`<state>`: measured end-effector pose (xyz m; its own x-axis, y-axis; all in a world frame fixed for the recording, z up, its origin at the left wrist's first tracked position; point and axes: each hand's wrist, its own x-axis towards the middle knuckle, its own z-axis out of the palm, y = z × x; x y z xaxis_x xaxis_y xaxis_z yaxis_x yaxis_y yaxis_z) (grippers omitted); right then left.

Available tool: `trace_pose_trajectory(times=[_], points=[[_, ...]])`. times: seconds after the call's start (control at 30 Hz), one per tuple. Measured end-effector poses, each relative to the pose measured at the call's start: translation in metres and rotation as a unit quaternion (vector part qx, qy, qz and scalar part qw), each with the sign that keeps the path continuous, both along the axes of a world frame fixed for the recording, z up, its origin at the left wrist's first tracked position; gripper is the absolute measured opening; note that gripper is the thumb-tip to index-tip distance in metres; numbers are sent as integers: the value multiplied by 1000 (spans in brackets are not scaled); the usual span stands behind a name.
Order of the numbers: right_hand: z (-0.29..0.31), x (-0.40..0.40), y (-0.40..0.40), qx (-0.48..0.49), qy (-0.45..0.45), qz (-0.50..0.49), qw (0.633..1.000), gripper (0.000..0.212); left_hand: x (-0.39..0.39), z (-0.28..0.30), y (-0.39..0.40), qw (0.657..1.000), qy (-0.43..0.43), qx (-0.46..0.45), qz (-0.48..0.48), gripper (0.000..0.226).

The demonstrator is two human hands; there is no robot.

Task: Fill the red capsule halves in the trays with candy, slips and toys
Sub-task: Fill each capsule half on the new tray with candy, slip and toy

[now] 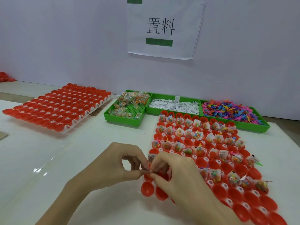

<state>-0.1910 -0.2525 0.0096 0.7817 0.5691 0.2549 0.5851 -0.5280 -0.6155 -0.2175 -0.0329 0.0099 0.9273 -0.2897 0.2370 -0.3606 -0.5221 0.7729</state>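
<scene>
Both hands meet over the near tray's [227, 185] left edge: left hand [112, 166] and right hand [177, 174] pinch one small item together, with a slip [151, 157] just behind the fingers. Beyond the tray sit candy [133, 99], slips [175, 105] and toys [227, 111] in green bins [123, 121]; a second tray [60, 108] lies far left.

On the desk [97, 143], the near tray [227, 189] lies before three bins [186, 108]; a second tray [56, 108] sits far left.
</scene>
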Motion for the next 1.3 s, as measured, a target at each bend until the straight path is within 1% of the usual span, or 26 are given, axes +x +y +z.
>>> trace_pose_trajectory(times=[0.13, 0.27, 0.4, 0.47, 0.63, 0.73, 0.83, 0.93, 1.03, 1.13, 1.23, 1.3], points=[[1, -1, 3, -8, -9, -7, 1000, 14, 0, -1, 1, 999, -36, 36, -7, 24], [6, -1, 0, -16, 5, 7, 1000, 6, -2, -1, 0, 996, -61, 65, -14, 24], [4, -3, 0, -40, -2, 14, 999, 7, -2, -2, 2, 995, -57, 77, -20, 20], [2, -3, 0, -47, -5, 11, 999, 9, -3, -2, 4, 996, -47, 69, -24, 16], [-2, -2, -1, -29, -6, -4, 1000, 6, -2, -6, 2, 998, -50, 25, -16, 10], [-4, -1, -1, -32, 0, -9, 999, 7, -1, -7, 2, 999, -44, 1, -2, 16], [-3, 0, -3, -27, 13, -9, 1000, 8, -1, -8, 2, 999, -45, 6, -5, 17], [2, 2, -8, -2, 17, -9, 1000, 8, -1, -8, 4, 999, -49, 19, -10, 15], [11, 5, -17, 55, 25, -28, 998, 9, -3, -9, 5, 999, -48, 8, -7, 14], [20, 16, -31, 105, 53, -57, 991, 17, -4, -9, 7, 999, -53, -1, 14, 13], [31, 29, -49, 156, 79, -60, 983, 24, -2, -7, 9, 996, -68, -24, 51, 8], [37, 36, -62, 193, 82, -77, 975, 27, 1, -5, 9, 990, -73, -56, 104, 17]])
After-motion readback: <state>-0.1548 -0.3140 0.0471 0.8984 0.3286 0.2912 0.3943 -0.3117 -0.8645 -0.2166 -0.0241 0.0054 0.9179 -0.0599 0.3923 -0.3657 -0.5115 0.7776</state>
